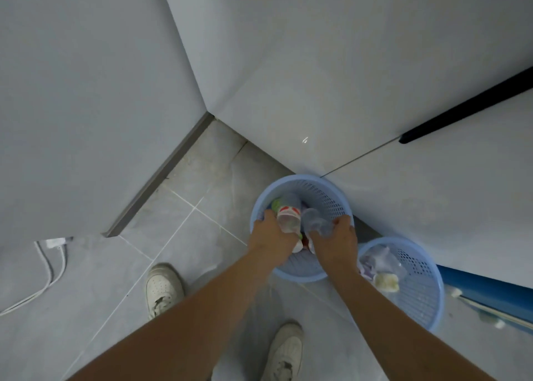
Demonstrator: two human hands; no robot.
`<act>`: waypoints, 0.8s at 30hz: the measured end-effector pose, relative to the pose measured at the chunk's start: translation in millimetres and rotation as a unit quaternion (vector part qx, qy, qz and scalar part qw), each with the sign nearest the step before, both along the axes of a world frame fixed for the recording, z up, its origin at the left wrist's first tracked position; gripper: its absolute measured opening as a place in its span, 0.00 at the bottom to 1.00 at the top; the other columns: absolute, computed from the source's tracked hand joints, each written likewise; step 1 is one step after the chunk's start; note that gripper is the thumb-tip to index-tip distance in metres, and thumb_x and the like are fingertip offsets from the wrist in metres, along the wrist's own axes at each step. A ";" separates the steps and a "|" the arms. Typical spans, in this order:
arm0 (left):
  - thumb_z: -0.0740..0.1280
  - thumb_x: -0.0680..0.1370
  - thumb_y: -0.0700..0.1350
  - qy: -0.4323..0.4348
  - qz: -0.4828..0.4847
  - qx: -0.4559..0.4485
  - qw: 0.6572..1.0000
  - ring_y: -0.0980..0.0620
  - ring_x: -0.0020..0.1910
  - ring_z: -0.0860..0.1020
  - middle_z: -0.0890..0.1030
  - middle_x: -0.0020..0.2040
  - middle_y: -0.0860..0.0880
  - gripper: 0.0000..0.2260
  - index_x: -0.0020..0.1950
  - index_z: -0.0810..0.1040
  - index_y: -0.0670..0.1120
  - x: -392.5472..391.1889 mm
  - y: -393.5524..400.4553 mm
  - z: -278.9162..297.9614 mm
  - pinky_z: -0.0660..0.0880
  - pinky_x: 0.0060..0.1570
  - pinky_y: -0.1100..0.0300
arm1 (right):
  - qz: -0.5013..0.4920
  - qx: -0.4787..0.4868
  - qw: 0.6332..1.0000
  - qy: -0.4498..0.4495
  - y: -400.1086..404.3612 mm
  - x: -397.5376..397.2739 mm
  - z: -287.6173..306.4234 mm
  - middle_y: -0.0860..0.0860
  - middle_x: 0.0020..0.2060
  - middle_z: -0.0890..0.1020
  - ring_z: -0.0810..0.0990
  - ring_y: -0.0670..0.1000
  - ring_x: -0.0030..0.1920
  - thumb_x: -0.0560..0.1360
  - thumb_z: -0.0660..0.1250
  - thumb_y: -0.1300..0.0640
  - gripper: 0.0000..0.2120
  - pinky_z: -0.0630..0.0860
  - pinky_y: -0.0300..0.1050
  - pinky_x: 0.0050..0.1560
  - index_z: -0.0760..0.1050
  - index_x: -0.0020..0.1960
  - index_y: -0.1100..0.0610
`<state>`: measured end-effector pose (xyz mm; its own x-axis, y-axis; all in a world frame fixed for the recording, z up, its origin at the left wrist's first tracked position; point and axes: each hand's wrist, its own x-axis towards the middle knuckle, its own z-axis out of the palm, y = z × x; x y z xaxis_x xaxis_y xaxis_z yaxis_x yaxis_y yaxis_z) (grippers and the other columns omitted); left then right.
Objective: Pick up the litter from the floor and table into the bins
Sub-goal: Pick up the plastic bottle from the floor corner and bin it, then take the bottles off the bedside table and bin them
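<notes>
Both hands [271,233] in bin [331,190]; labels unreadable

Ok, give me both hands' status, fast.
Left hand: closed on a labelled plastic bottle over the bin.
Right hand: closed on a clear crumpled bottle.

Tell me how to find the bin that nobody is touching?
Start at the big white wall on the right and follow its bottom edge down to two light blue mesh bins. Both hands reach into the first bin. The second bin sits just beyond it, nearer the blue board, and holds crumpled clear plastic and a pale yellowish lump instead of bottles.
</notes>
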<state>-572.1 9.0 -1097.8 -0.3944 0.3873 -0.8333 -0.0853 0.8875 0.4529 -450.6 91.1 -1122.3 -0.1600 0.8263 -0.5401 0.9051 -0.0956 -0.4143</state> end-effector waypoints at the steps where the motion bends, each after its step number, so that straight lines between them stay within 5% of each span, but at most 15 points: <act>1: 0.69 0.77 0.52 0.030 -0.032 -0.001 0.999 0.38 0.61 0.77 0.71 0.67 0.42 0.31 0.76 0.62 0.49 -0.2 -6.3 7.9 0.80 0.56 0.45 | 0.014 0.001 1.000 -0.006 -1.7 -2.1 4.3 0.61 0.61 0.75 0.77 0.61 0.55 0.75 0.70 0.58 0.20 0.75 0.52 0.50 0.68 0.63 0.62; 5: 0.66 0.78 0.52 0.076 -0.081 0.014 0.994 0.42 0.56 0.78 0.73 0.59 0.47 0.21 0.69 0.67 0.51 -3.3 -53.0 56.6 0.77 0.54 0.50 | 0.080 0.013 0.997 0.018 -22.7 -11.6 47.3 0.55 0.54 0.75 0.75 0.56 0.52 0.73 0.70 0.63 0.16 0.73 0.49 0.49 0.71 0.59 0.61; 9: 0.65 0.79 0.53 0.113 -0.071 0.022 0.991 0.49 0.56 0.78 0.76 0.61 0.51 0.21 0.71 0.67 0.53 -14.2 -101.5 119.7 0.74 0.52 0.55 | 0.167 0.013 0.985 0.035 -42.8 -24.3 111.2 0.50 0.43 0.75 0.75 0.52 0.43 0.76 0.68 0.62 0.05 0.68 0.44 0.43 0.72 0.49 0.58; 13: 0.64 0.78 0.55 0.154 -0.018 0.027 0.988 0.53 0.50 0.79 0.80 0.57 0.54 0.17 0.66 0.70 0.57 -32.5 -152.2 224.0 0.77 0.51 0.55 | 0.253 0.001 0.966 0.058 -65.8 -46.9 218.8 0.44 0.33 0.72 0.72 0.48 0.36 0.77 0.66 0.61 0.10 0.66 0.42 0.37 0.67 0.42 0.51; 17: 0.63 0.78 0.56 0.225 0.020 0.032 0.974 0.54 0.49 0.80 0.81 0.53 0.56 0.16 0.65 0.71 0.57 -50.1 -194.5 347.5 0.77 0.50 0.55 | 0.350 -0.020 0.934 0.071 -82.9 -64.2 345.4 0.44 0.35 0.75 0.76 0.49 0.37 0.77 0.64 0.59 0.12 0.69 0.44 0.37 0.67 0.40 0.47; 19: 0.63 0.78 0.56 0.259 0.037 0.030 0.965 0.53 0.50 0.80 0.81 0.54 0.56 0.16 0.66 0.72 0.57 -56.0 -218.7 416.9 0.77 0.50 0.54 | 0.398 -0.025 0.913 0.082 -96.9 -70.2 412.4 0.44 0.41 0.77 0.79 0.51 0.41 0.77 0.65 0.57 0.05 0.73 0.44 0.39 0.72 0.48 0.48; 21: 0.63 0.78 0.57 0.296 0.061 0.032 0.953 0.52 0.51 0.80 0.81 0.54 0.56 0.18 0.66 0.72 0.56 -60.2 -245.3 484.7 0.77 0.50 0.54 | 0.446 -0.008 0.890 0.096 -119.4 -79.4 479.2 0.45 0.49 0.79 0.79 0.52 0.48 0.77 0.66 0.53 0.09 0.74 0.45 0.45 0.73 0.57 0.49; 24: 0.63 0.77 0.60 0.351 0.086 0.028 0.932 0.52 0.53 0.79 0.80 0.55 0.55 0.19 0.67 0.71 0.57 -63.5 -290.5 577.0 0.75 0.48 0.56 | 0.526 0.043 0.838 0.135 -164.5 -97.0 569.3 0.47 0.53 0.79 0.78 0.52 0.54 0.76 0.67 0.50 0.12 0.75 0.47 0.51 0.73 0.58 0.50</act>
<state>-635.6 -281.5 -520.8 -0.8949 0.3035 -0.3270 0.1108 0.8612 0.4960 -547.6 -73.3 -553.0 -0.9318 0.1846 -0.3126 0.3414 0.7382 -0.5818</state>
